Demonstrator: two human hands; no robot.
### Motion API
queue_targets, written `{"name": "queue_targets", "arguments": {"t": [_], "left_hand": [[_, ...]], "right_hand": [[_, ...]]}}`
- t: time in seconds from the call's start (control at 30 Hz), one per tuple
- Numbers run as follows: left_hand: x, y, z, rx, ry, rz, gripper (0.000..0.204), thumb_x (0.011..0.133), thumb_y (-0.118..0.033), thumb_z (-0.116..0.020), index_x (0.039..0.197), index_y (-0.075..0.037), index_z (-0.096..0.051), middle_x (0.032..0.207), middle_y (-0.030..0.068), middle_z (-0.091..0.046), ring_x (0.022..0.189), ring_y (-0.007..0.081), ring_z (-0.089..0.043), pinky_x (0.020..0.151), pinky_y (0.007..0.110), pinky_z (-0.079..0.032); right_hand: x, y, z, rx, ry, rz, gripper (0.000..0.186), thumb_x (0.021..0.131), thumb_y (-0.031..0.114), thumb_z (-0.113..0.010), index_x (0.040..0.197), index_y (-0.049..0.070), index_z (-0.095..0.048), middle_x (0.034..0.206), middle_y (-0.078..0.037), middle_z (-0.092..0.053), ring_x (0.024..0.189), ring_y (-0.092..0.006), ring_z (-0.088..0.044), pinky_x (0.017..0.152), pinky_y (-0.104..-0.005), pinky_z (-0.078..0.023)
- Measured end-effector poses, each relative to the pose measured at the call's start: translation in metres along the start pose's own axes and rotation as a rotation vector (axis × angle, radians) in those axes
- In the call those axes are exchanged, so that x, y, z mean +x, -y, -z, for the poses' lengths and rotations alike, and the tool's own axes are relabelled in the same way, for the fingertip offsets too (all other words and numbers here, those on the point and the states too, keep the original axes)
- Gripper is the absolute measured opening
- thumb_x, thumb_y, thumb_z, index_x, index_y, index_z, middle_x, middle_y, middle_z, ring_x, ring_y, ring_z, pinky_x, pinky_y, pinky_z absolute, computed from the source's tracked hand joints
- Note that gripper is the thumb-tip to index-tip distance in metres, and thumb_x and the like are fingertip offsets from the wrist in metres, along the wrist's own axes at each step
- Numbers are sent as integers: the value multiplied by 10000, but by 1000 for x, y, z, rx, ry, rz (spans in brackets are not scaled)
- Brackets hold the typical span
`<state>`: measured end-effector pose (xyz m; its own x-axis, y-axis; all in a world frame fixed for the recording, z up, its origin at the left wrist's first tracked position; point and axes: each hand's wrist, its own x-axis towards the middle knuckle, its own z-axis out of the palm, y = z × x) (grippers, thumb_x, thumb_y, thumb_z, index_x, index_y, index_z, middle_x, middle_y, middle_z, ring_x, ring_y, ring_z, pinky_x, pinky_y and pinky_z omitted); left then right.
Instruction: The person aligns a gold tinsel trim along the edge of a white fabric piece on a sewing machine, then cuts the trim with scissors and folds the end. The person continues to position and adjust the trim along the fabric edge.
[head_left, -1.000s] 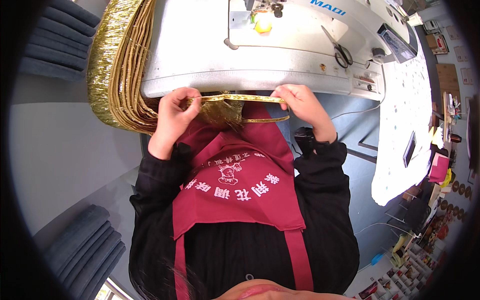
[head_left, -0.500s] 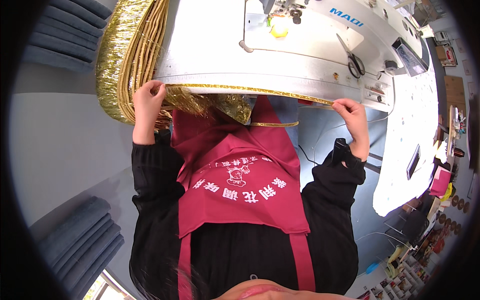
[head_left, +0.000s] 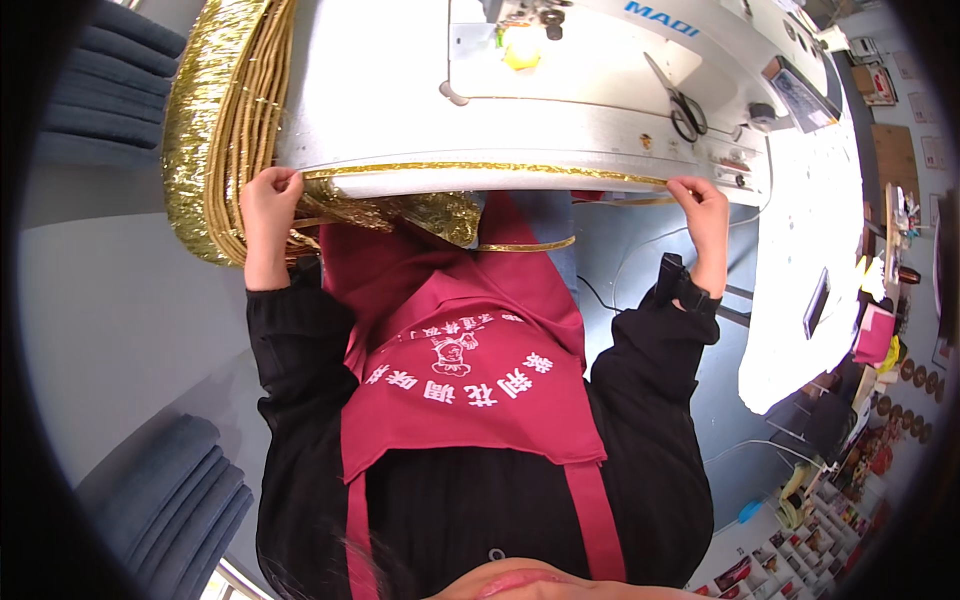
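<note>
I watch 2 bare hands from far off. The left hand (head_left: 268,205) has its thumb and fingers pinched tight on 1 gold band (head_left: 480,168). The right hand (head_left: 703,208) pinches the same band, well apart from the left, so the band runs nearly straight between the 2 hands. It sits along the front edge of 1 white sewing table (head_left: 380,110).

Just right of the left hand, shiny gold fringe (head_left: 445,215) hangs by 1 red apron (head_left: 470,425). 1 thin gold strip (head_left: 530,246) sticks out to the right of it. Next to the left hand I see 1 big folded gold pile (head_left: 190,130); its layers are too close together for me to count.

On the table I see 1 sewing machine (head_left: 700,25), 1 pair of scissors (head_left: 676,95) with 2 dark handles, and 1 yellow thing (head_left: 522,50) that I cannot name. To the right, 1 dark flat thing (head_left: 817,302) lies on 1 white surface (head_left: 785,350). At the left are 2 bunches of blue-grey folds (head_left: 110,90), 1 high and 1 low.
</note>
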<state>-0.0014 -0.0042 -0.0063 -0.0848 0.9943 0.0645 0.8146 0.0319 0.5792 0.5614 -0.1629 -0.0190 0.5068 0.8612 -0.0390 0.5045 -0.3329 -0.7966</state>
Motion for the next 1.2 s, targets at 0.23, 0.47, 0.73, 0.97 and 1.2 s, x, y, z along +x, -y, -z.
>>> {"name": "queue_targets", "arguments": {"t": [0.23, 0.47, 0.73, 0.97, 1.2], "left_hand": [[3, 8, -1, 32, 32, 21, 244, 890, -184, -720, 968, 47, -735, 814, 89, -740, 717, 130, -671, 665, 276, -514], [3, 9, -1, -3, 44, 44, 246, 893, -189, -721, 966, 46, -733, 810, 82, -735, 712, 120, -656, 657, 272, -504], [4, 9, 0, 17, 49, 40, 242, 894, -193, -720, 961, 39, -733, 802, 76, -732, 704, 119, -650, 653, 275, -499], [1, 1, 1, 24, 4, 1, 212, 862, -146, -721, 926, 56, -726, 728, 82, -717, 633, 98, -626, 605, 258, -486], [1, 1, 0, 16, -1, 9, 207, 859, -144, -728, 928, 50, -731, 743, 90, -726, 643, 111, -642, 614, 264, -495]], "right_hand": [[10, -16, 5, -63, -66, 60, 153, 840, 116, -775, 951, 11, -758, 799, -10, -636, 671, -85, -466, 619, -239, -391], [18, -20, -3, -33, -105, 23, 173, 863, 150, -764, 973, 16, -759, 722, 34, -597, 613, -46, -421, 557, -225, -364], [26, -27, -5, -19, -111, -24, 180, 863, 143, -749, 983, 9, -755, 703, 56, -607, 601, -20, -412, 540, -204, -354], [29, -33, -7, -16, -132, -10, 185, 855, 139, -749, 981, 4, -752, 742, 44, -651, 605, -20, -434, 547, -202, -370], [31, -33, -9, -16, -146, -19, 189, 848, 134, -748, 980, -2, -750, 759, 26, -670, 628, -30, -475, 573, -208, -404]]}}
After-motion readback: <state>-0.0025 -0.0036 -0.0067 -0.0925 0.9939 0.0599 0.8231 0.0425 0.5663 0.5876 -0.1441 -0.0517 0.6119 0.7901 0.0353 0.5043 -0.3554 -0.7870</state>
